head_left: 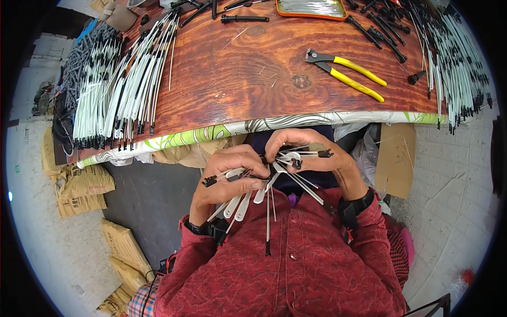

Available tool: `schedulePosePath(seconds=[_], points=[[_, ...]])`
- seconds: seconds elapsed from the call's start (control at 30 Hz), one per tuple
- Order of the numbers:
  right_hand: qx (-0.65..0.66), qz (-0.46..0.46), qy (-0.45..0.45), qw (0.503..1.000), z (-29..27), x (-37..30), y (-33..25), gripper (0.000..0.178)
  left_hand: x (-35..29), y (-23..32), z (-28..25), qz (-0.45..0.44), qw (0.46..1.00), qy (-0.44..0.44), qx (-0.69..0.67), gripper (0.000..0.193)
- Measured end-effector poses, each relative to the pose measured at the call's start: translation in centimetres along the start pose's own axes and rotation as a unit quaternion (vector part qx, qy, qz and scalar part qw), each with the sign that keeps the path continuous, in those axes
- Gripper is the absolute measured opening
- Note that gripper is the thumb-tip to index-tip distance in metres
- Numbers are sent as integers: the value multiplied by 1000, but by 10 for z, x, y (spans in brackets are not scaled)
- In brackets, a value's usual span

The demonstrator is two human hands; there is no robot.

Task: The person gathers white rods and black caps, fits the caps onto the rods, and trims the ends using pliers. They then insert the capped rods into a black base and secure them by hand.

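Note:
In front of my chest, just below the table's near edge, both hands grip a cluster of thin pale ribs with black end pieces (273, 177), which looks like a small umbrella frame. The ribs fan out from a dark middle that my fingers partly hide. My left hand (231, 171) is closed around the left side, thumb and fingers pinching near the middle. My right hand (311, 148) curls over the other side, its fingertips pressed by the dark centre. Some ribs hang down over my red shirt (285, 253), one ending in a black tip.
On the wooden table (222, 84) lie yellow-handled end-cutting pliers (346, 74). Bundles of black-tipped pale ribs sit at left (132, 84) and right (459, 68). Black tubular parts (377, 31) lie near an orange-rimmed tray of thin wires (311, 16). Brown sacks (82, 185) and cardboard (396, 158) stand below.

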State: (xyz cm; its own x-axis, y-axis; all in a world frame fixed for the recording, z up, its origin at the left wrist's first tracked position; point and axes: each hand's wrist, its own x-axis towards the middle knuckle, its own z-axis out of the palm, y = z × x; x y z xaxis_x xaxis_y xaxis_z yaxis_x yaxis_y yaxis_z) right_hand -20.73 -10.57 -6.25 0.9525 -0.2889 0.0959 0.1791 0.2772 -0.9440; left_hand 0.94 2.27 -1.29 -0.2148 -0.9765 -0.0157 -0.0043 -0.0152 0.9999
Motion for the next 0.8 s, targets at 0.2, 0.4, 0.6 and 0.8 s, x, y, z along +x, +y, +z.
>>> schedulePosePath(seconds=[0.2,0.4,0.6,0.8], points=[[-32,-21,-4,999,3,2,0,26,2,2,-1,-5,1000,-19,-1,22],[-64,-28,24,997,10,5,-5,20,-2,-4,1,1,1000,29,10,22],[-63,-47,56,995,14,4,8,20,-3,-2,2,11,1000,16,2,21],[-92,-56,64,992,17,6,13,22,-2,4,5,-63,997,28,-18,33]])
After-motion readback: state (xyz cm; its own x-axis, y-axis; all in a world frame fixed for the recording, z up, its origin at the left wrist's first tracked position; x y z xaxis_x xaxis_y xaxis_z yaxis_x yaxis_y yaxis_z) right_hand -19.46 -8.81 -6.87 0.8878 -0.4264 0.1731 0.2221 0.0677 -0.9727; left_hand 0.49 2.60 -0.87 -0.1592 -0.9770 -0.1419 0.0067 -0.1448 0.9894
